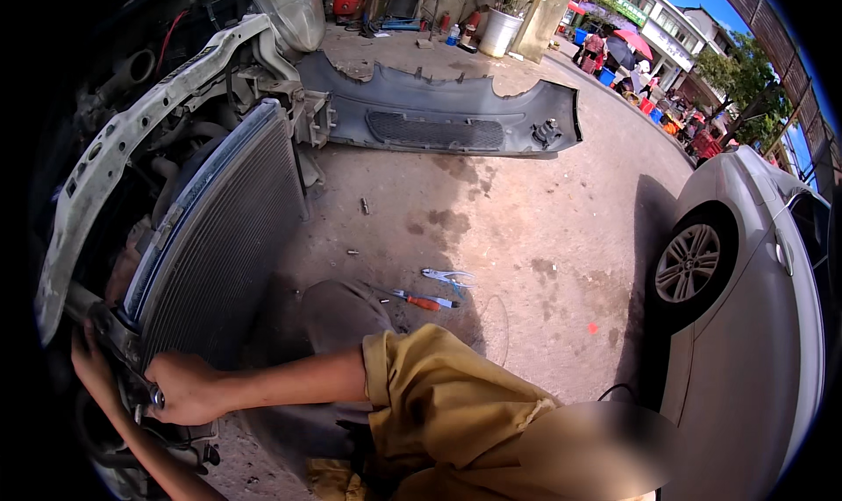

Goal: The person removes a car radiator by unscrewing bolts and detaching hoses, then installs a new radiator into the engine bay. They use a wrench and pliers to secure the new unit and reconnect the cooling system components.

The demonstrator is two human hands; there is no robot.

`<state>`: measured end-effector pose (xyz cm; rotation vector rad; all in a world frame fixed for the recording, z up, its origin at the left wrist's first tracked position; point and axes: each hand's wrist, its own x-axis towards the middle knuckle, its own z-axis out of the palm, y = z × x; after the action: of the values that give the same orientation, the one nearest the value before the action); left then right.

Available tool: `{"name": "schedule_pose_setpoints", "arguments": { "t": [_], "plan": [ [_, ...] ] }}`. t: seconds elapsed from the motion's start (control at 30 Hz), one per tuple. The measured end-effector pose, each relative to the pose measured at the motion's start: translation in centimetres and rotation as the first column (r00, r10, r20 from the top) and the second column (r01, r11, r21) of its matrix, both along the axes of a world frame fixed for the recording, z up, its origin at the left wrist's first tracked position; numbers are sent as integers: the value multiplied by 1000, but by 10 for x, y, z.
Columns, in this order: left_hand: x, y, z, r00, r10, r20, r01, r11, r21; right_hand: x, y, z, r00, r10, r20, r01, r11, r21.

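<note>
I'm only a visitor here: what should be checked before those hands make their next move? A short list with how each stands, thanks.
1. Right hand closed around the metal tool: ok.
2. Tool seated on a fastener: cannot tell, its working end is hidden.
3. Left hand firmly gripping the front frame: cannot tell, fingers partly hidden.
4. Bumper cover away from both hands: ok.
5. Loose tools picked up: not ok, pliers and an orange-handled tool lie on the ground.
</note>
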<state>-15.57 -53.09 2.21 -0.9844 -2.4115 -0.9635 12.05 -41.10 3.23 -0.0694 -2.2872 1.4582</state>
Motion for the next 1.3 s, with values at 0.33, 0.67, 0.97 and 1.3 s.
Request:
{"name": "schedule_pose_setpoints", "arguments": {
  "t": [0.33,0.67,0.97,1.3],
  "plan": [
    [196,40,-21,856,-425,293,-231,192,954,-35,9,52,957,260,-128,78,193,978],
    [191,65,-20,910,102,-402,279,567,775,-7,62,75,986,167,23,-68,269,961],
    [192,67,-44,980,29,-199,148,567,810,0,95,37,982,133,137,-186,499,847],
    [155,25,-56,979,-146,-143,204,697,688,3,61,-22,955,-154,-254,271,802,532]
  ]
}}
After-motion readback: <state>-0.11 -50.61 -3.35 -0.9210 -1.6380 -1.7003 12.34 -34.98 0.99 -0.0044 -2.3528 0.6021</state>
